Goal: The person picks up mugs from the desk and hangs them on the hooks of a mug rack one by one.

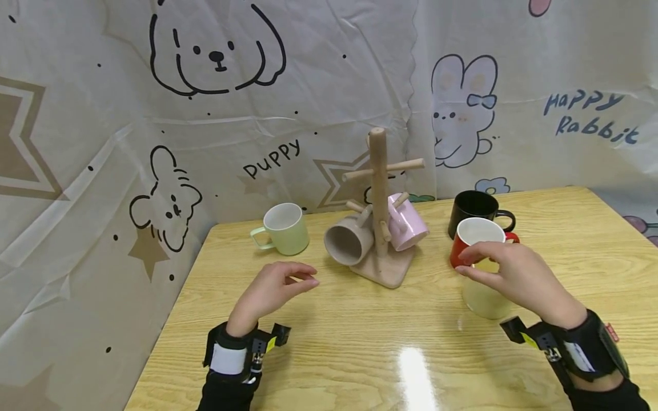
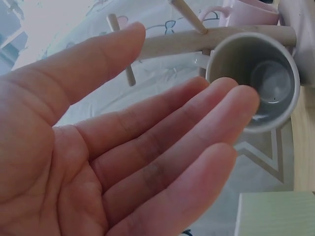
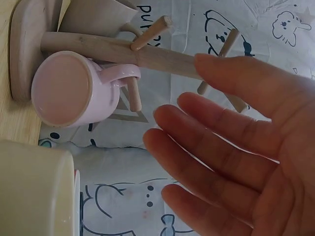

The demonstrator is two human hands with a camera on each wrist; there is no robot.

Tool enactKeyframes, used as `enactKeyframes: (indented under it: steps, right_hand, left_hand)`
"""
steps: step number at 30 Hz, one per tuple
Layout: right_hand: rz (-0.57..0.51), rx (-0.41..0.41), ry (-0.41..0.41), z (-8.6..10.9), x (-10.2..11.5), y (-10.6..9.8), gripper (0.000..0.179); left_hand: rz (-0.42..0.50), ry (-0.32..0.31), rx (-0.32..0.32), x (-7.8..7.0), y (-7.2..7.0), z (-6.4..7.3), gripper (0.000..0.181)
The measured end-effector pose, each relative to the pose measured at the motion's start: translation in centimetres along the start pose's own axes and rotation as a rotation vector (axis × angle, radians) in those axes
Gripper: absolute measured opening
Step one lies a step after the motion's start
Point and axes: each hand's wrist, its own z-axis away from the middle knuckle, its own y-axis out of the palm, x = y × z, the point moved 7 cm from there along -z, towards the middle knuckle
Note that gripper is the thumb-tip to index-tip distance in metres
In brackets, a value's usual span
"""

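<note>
My left hand (image 1: 272, 291) hovers over the table with relaxed fingers, nothing in them. Ahead of it stand a light green mug (image 1: 294, 235) and a wooden mug tree (image 1: 378, 200). A beige-grey mug (image 1: 343, 246) hangs on the tree's left, its mouth facing forward; a pink mug (image 1: 409, 227) hangs by its handle on the right. My right hand (image 1: 519, 279), likewise holding nothing, is raised by a pale yellow mug (image 1: 483, 299) and partly covers it in the head view. The right wrist view shows its spread fingers (image 3: 216, 147) apart from the yellow mug (image 3: 34, 189).
Behind the yellow mug stand a red mug (image 1: 480, 229) with a white inside and a black mug (image 1: 459, 212). The tree's upper pegs (image 1: 406, 165) stick out sideways. A printed cloth (image 1: 329, 85) hangs along the back of the wooden table (image 1: 349, 354).
</note>
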Motion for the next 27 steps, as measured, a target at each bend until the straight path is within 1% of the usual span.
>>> enactKeyframes:
  steps: [1, 3, 4, 5, 6, 7, 9, 10, 11, 12, 13, 14, 15, 17, 18, 19, 20, 22, 25, 27]
  right_hand:
    - [-0.003, 0.002, 0.007, 0.0, -0.1, -0.1, 0.016]
    - [-0.007, 0.012, 0.021, -0.1, -0.2, -0.2, 0.017]
    - [-0.007, 0.016, 0.027, -0.1, -0.3, -0.3, 0.018]
    - [-0.006, 0.019, 0.032, -0.1, -0.4, -0.3, 0.018]
    - [-0.007, 0.020, 0.036, -0.1, -0.4, -0.3, 0.018]
    - [-0.006, 0.019, 0.040, -0.1, -0.5, -0.4, 0.018]
    - [-0.010, 0.023, 0.045, -0.1, -0.6, -0.3, 0.018]
    - [-0.014, 0.025, 0.044, 0.0, -0.6, -0.3, 0.018]
    - [-0.019, 0.025, 0.041, 0.0, -0.6, -0.2, 0.017]
    - [-0.024, 0.028, 0.038, 0.0, -0.6, -0.2, 0.016]
    - [-0.027, 0.031, 0.033, 0.0, -0.6, -0.1, 0.016]
    - [-0.031, 0.033, 0.029, 0.1, -0.5, 0.0, 0.016]
    - [-0.034, 0.033, 0.023, 0.1, -0.5, 0.0, 0.016]
    - [-0.031, 0.033, 0.015, 0.1, -0.5, 0.2, 0.015]
    - [-0.029, 0.036, 0.012, 0.1, -0.5, 0.3, 0.015]
    - [-0.026, 0.035, 0.009, 0.0, -0.4, 0.3, 0.014]
    - [-0.023, 0.034, 0.008, 0.0, -0.5, 0.4, 0.014]
    - [-0.017, 0.033, 0.004, 0.0, -0.5, 0.5, 0.013]
    - [-0.010, 0.031, 0.004, 0.0, -0.6, 0.6, 0.013]
    - [-0.007, 0.032, 0.006, 0.0, -0.7, 0.6, 0.013]
  left_hand:
    - [0.028, 0.005, -0.009, 0.4, -0.3, 0.0, 0.036]
    - [0.100, -0.011, -0.051, 1.9, -1.4, -0.3, 0.039]
    - [0.158, -0.021, -0.091, 2.9, -2.1, -0.5, 0.041]
    - [0.238, -0.042, -0.143, 4.2, -2.9, -0.7, 0.044]
    - [0.362, -0.047, -0.205, 6.4, -3.7, -1.3, 0.042]
    - [0.460, -0.070, -0.285, 8.4, -4.6, -1.8, 0.040]
    - [0.586, -0.146, -0.467, 11.5, -6.4, -2.4, 0.042]
    - [0.621, -0.186, -0.547, 13.0, -7.0, -2.7, 0.042]
    - [0.636, -0.233, -0.608, 14.3, -7.5, -3.0, 0.042]
    - [0.615, -0.284, -0.638, 15.4, -7.8, -3.2, 0.043]
    - [0.544, -0.356, -0.640, 15.5, -8.0, -3.2, 0.046]
    - [0.480, -0.402, -0.617, 15.6, -8.0, -3.3, 0.050]
    - [0.441, -0.433, -0.579, 16.3, -7.8, -3.7, 0.051]
    - [0.366, -0.467, -0.498, 17.1, -7.3, -4.3, 0.049]
    - [0.330, -0.474, -0.467, 17.3, -7.1, -4.6, 0.048]
    - [0.294, -0.473, -0.452, 17.5, -7.0, -4.8, 0.045]
    - [0.256, -0.470, -0.448, 17.6, -6.9, -5.0, 0.043]
    - [0.198, -0.466, -0.466, 17.8, -6.8, -5.2, 0.038]
    - [0.162, -0.458, -0.491, 18.0, -6.9, -5.6, 0.034]
    - [0.161, -0.459, -0.478, 18.1, -6.8, -5.8, 0.033]
